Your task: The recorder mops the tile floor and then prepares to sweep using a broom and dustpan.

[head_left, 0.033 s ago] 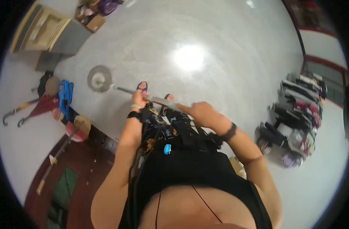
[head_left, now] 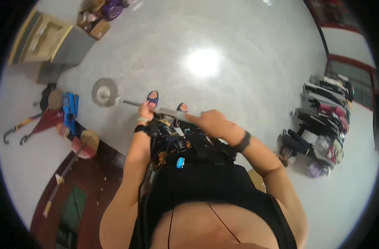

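Note:
A round grey mop head (head_left: 105, 92) with a pale round plate on top rests on the floor ahead and to my left. From it a long metal handle (head_left: 170, 113) slants up across my body to the right. My left hand (head_left: 145, 112) is closed round the lower part of the handle, in front of my sandalled feet. Farther up, my right hand (head_left: 214, 123) grips the handle near its upper end, and the wrist wears a dark band. Both hands are a little blurred.
Glossy grey floor (head_left: 239, 37) spreads ahead. At left stand a cabinet (head_left: 73, 45), umbrellas (head_left: 48, 120), hats (head_left: 90, 139) and a blue folded item (head_left: 70, 106). Cardboard boxes (head_left: 99, 29) lie at far left. On the right hangs a row of clothes (head_left: 326, 112). A dark red door (head_left: 94, 182) is at lower left.
Both my hands have shifted slightly left with the handle. The whole view has turned a little, and the mop head has hardly moved over the floor.

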